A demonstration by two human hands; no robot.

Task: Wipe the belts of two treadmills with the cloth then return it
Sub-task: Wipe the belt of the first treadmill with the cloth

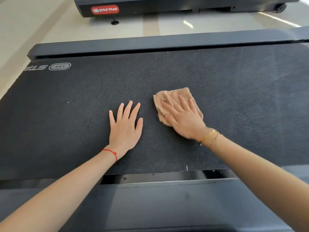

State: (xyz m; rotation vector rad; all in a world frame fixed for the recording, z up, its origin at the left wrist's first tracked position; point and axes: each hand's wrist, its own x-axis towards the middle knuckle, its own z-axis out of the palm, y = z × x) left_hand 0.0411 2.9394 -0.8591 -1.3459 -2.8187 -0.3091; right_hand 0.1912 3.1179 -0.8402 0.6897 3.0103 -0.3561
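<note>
From the head camera we looked straight down on a dark, grainy treadmill belt (217,84) that filled most of the view. Our left hand (125,126) lay flat on the belt, palm down, fingers straight and slightly fanned, holding nothing. A thin red string bracelet (110,152) circled that wrist.

Our right hand (184,118) lay just beside it, the two hands apart with a strip of bare belt between them. It pressed down on a tan cloth (177,94), fingers straight and spread over the fabric rather than curled round it. The cloth was crumpled and folded, lying on the belt near its middle, with its far edge and left side showing beyond our fingertips. A gold chain bracelet (209,135) sat on the right wrist.

At the belt's far left corner we saw a pale printed logo (60,66), upside down from where we stood. A dark side rail (167,43) ran along the far edge of the belt, and a second rail (167,203) lay along the near edge, under our forearms.

Beyond the far rail was a pale glossy floor (50,27), and on it stood the base of a second treadmill (167,5), black, carrying a red badge (105,9) that read STAR TRAC and resting on a small round foot (115,22).
</note>
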